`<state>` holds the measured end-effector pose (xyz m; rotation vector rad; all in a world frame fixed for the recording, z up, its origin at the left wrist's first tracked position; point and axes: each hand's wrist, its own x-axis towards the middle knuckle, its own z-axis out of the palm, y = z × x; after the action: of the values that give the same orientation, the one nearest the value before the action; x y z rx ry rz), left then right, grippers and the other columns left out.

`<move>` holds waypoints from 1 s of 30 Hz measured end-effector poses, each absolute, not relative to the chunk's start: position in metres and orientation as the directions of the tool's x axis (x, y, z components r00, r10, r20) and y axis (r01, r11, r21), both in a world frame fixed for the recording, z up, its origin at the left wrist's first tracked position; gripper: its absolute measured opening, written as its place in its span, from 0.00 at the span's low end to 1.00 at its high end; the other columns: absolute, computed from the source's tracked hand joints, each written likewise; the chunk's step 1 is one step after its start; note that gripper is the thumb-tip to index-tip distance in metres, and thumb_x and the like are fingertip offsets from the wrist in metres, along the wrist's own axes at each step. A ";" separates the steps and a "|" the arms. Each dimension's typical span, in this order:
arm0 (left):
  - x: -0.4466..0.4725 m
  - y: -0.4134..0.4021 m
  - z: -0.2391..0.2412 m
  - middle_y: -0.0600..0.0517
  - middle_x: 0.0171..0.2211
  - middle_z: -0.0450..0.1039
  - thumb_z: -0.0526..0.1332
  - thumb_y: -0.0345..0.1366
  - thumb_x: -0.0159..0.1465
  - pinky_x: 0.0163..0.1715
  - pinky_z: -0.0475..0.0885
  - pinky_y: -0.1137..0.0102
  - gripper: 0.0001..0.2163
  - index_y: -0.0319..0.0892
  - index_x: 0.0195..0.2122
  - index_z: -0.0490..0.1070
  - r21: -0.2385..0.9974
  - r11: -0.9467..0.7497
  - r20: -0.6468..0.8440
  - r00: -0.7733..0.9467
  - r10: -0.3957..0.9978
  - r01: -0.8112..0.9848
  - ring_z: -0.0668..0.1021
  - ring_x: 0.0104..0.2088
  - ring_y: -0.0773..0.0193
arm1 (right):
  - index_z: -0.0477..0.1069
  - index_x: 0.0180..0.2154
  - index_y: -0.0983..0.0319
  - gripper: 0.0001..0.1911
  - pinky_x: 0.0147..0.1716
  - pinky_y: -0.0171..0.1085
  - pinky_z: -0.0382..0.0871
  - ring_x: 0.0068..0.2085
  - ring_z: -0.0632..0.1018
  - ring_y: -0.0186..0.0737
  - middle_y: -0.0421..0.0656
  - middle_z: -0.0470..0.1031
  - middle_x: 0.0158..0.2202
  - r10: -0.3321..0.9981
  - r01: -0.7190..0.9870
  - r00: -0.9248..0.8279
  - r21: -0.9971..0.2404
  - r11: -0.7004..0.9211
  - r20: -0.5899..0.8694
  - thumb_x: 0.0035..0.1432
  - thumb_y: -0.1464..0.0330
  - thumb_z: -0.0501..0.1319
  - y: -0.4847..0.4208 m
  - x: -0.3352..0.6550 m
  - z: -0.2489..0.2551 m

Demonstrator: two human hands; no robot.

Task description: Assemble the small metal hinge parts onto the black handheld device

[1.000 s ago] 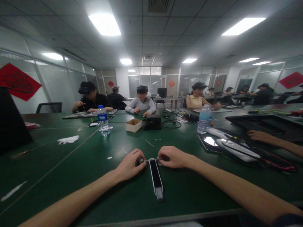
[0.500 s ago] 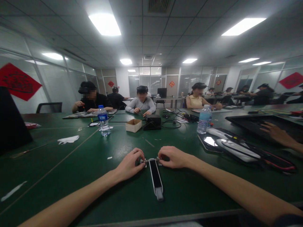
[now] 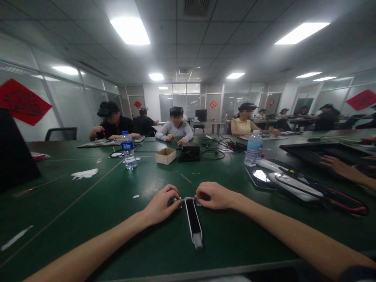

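Note:
A long, narrow object with a black top, white rim and grey near end (image 3: pixel 194 224) lies on the green table in front of me, pointing toward me. It looks like the deck of a toy scooter, but I cannot be sure. Small silver metal parts stick out on both sides of its far end. My left hand (image 3: pixel 164 203) pinches the left silver part (image 3: pixel 180 202) between thumb and fingers. On the other side, my right hand (image 3: pixel 216 195) is closed on the right silver part (image 3: pixel 197 201), mostly covered by my fingertips.
Beyond my hands stand a small open box (image 3: pixel 166 156), a black device (image 3: pixel 188 151) and two water bottles (image 3: pixel 128 150). To the right lie a phone (image 3: pixel 260 176), a white tool-like item (image 3: pixel 295 186) and a black tray (image 3: pixel 311 150) with another person's hand (image 3: pixel 337 166). Several people sit opposite.
My hands and the long object hold almost the same position. At the right, the other person's hand has shifted slightly, and a second hand shows at the edge.

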<state>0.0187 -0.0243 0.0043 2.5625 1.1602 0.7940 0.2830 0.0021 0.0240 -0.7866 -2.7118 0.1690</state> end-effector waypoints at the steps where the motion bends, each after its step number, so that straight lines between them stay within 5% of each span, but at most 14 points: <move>1: 0.019 -0.024 0.004 0.49 0.43 0.69 0.60 0.36 0.64 0.40 0.73 0.67 0.04 0.42 0.36 0.72 0.407 -0.667 0.384 0.545 0.745 0.624 0.75 0.38 0.62 | 0.72 0.38 0.65 0.07 0.34 0.33 0.66 0.34 0.73 0.36 0.44 0.73 0.35 0.541 0.503 -0.800 -0.199 0.841 0.260 0.60 0.67 0.60 0.002 0.283 0.024; 30: 0.019 -0.023 0.005 0.48 0.43 0.70 0.60 0.35 0.64 0.43 0.73 0.66 0.05 0.40 0.35 0.72 0.419 -0.667 0.367 0.557 0.745 0.616 0.75 0.40 0.61 | 0.72 0.39 0.65 0.07 0.35 0.34 0.66 0.35 0.73 0.36 0.44 0.73 0.36 0.548 0.516 -0.796 -0.184 0.836 0.258 0.60 0.67 0.60 0.001 0.283 0.025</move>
<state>0.0193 -0.0228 0.0054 2.5504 1.1363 0.7711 0.2827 0.0011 0.0247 -0.8071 -2.7155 0.1501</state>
